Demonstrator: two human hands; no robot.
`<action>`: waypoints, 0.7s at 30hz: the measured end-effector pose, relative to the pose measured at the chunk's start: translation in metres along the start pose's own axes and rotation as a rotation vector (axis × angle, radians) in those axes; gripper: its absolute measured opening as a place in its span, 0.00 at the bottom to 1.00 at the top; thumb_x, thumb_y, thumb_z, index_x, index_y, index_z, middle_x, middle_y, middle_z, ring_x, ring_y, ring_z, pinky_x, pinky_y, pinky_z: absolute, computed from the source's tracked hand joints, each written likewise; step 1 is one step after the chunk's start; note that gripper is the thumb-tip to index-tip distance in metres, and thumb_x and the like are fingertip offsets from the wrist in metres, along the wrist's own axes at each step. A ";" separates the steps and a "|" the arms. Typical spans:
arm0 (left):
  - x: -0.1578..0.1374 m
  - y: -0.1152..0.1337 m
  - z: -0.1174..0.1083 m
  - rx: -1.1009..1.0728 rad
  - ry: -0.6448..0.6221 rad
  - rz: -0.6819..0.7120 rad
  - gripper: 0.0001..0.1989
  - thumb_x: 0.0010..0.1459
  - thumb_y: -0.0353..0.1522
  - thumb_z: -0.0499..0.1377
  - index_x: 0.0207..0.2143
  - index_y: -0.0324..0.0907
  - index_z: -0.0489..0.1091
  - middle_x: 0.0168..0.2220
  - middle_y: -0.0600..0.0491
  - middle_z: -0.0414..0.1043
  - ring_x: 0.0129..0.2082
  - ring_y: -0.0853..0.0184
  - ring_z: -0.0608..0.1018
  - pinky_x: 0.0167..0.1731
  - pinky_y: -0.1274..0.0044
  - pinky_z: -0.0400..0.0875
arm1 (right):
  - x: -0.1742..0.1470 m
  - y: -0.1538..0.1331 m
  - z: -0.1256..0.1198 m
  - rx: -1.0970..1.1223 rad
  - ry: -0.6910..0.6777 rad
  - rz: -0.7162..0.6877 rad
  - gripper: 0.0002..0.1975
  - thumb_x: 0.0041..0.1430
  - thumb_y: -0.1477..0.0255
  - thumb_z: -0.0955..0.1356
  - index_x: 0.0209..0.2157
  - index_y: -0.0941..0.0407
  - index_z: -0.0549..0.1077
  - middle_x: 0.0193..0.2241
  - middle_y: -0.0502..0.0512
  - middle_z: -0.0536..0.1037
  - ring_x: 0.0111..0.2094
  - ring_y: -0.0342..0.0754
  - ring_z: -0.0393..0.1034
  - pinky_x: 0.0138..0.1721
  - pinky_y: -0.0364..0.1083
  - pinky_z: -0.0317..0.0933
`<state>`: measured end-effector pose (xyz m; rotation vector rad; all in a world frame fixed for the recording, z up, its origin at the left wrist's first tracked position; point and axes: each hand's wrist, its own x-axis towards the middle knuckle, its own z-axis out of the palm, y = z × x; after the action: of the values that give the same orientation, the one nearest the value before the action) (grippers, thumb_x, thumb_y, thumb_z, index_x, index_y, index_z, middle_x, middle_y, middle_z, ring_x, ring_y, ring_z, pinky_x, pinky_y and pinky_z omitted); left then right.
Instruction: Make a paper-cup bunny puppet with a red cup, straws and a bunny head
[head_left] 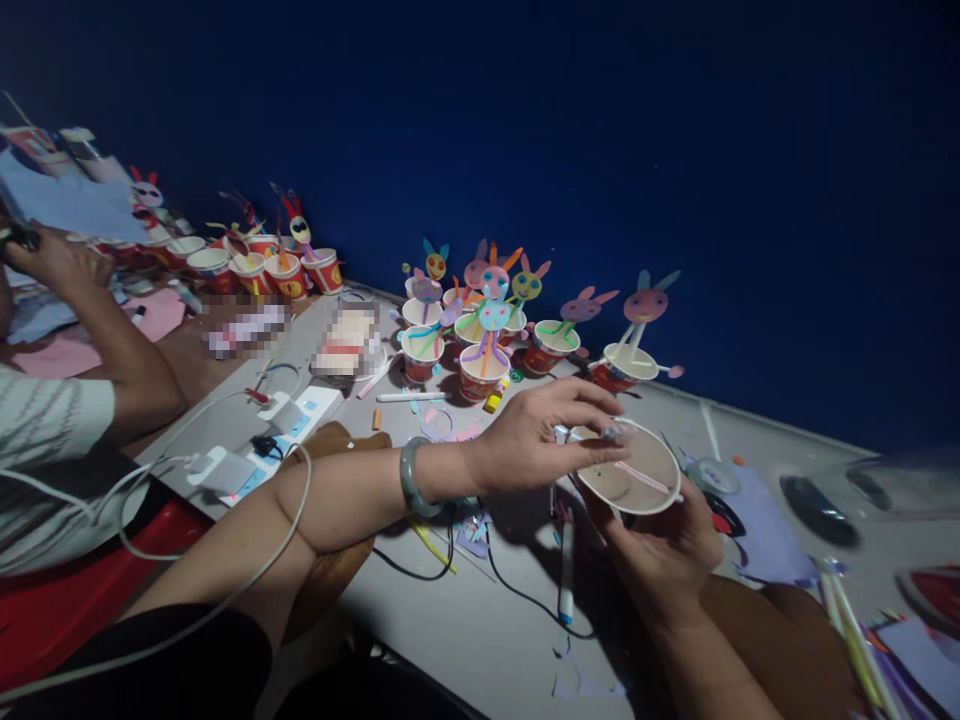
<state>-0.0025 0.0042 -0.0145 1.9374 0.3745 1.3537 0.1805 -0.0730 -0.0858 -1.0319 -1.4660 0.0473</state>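
The right hand (664, 550) grips a paper cup (649, 450), its fingers around the wall; the cup is tipped, showing a round white rim, a dull pale inside and a thin pinkish strip (645, 478). The left hand (536, 435) has bent fingers over the rim; I cannot tell whether they pinch anything. Below the fingers, a marker (567, 572) lies on the grey bench (442, 640). Beyond them stand red cups (553, 350) with rabbit-faced paper figures (581, 307), then a dark blue wall (600, 150).

dim | blue wall (525, 130) near-black | shadow on table (439, 635) | right edge smeared | patches pixelated
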 end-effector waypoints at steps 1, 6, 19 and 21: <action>0.000 0.001 0.000 -0.012 0.005 -0.019 0.12 0.59 0.39 0.64 0.33 0.38 0.78 0.44 0.45 0.76 0.44 0.66 0.79 0.49 0.71 0.75 | -0.001 0.000 0.000 0.007 0.004 0.000 0.34 0.43 0.67 0.80 0.54 0.52 0.74 0.43 0.56 0.81 0.41 0.53 0.78 0.43 0.54 0.73; -0.001 0.004 0.001 -0.059 0.040 -0.038 0.11 0.58 0.38 0.66 0.33 0.39 0.79 0.44 0.46 0.77 0.46 0.66 0.79 0.51 0.70 0.74 | -0.004 0.002 -0.003 -0.029 0.013 0.018 0.35 0.43 0.71 0.80 0.55 0.49 0.74 0.43 0.54 0.81 0.42 0.54 0.78 0.44 0.54 0.72; -0.002 0.005 0.002 -0.131 0.024 -0.116 0.10 0.56 0.38 0.67 0.32 0.38 0.79 0.44 0.46 0.77 0.46 0.66 0.78 0.52 0.70 0.73 | -0.008 0.010 -0.005 -0.038 0.089 -0.066 0.37 0.38 0.74 0.80 0.54 0.55 0.75 0.44 0.58 0.82 0.41 0.54 0.79 0.43 0.53 0.73; -0.002 0.006 0.002 -0.144 0.026 -0.142 0.12 0.56 0.38 0.67 0.31 0.37 0.78 0.44 0.46 0.77 0.46 0.66 0.78 0.51 0.70 0.73 | -0.009 0.013 -0.006 -0.055 0.089 -0.060 0.36 0.38 0.74 0.80 0.53 0.55 0.76 0.45 0.58 0.82 0.42 0.55 0.79 0.43 0.54 0.73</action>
<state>-0.0025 -0.0020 -0.0124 1.7439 0.4079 1.2794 0.1909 -0.0747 -0.0991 -1.0204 -1.4234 -0.0812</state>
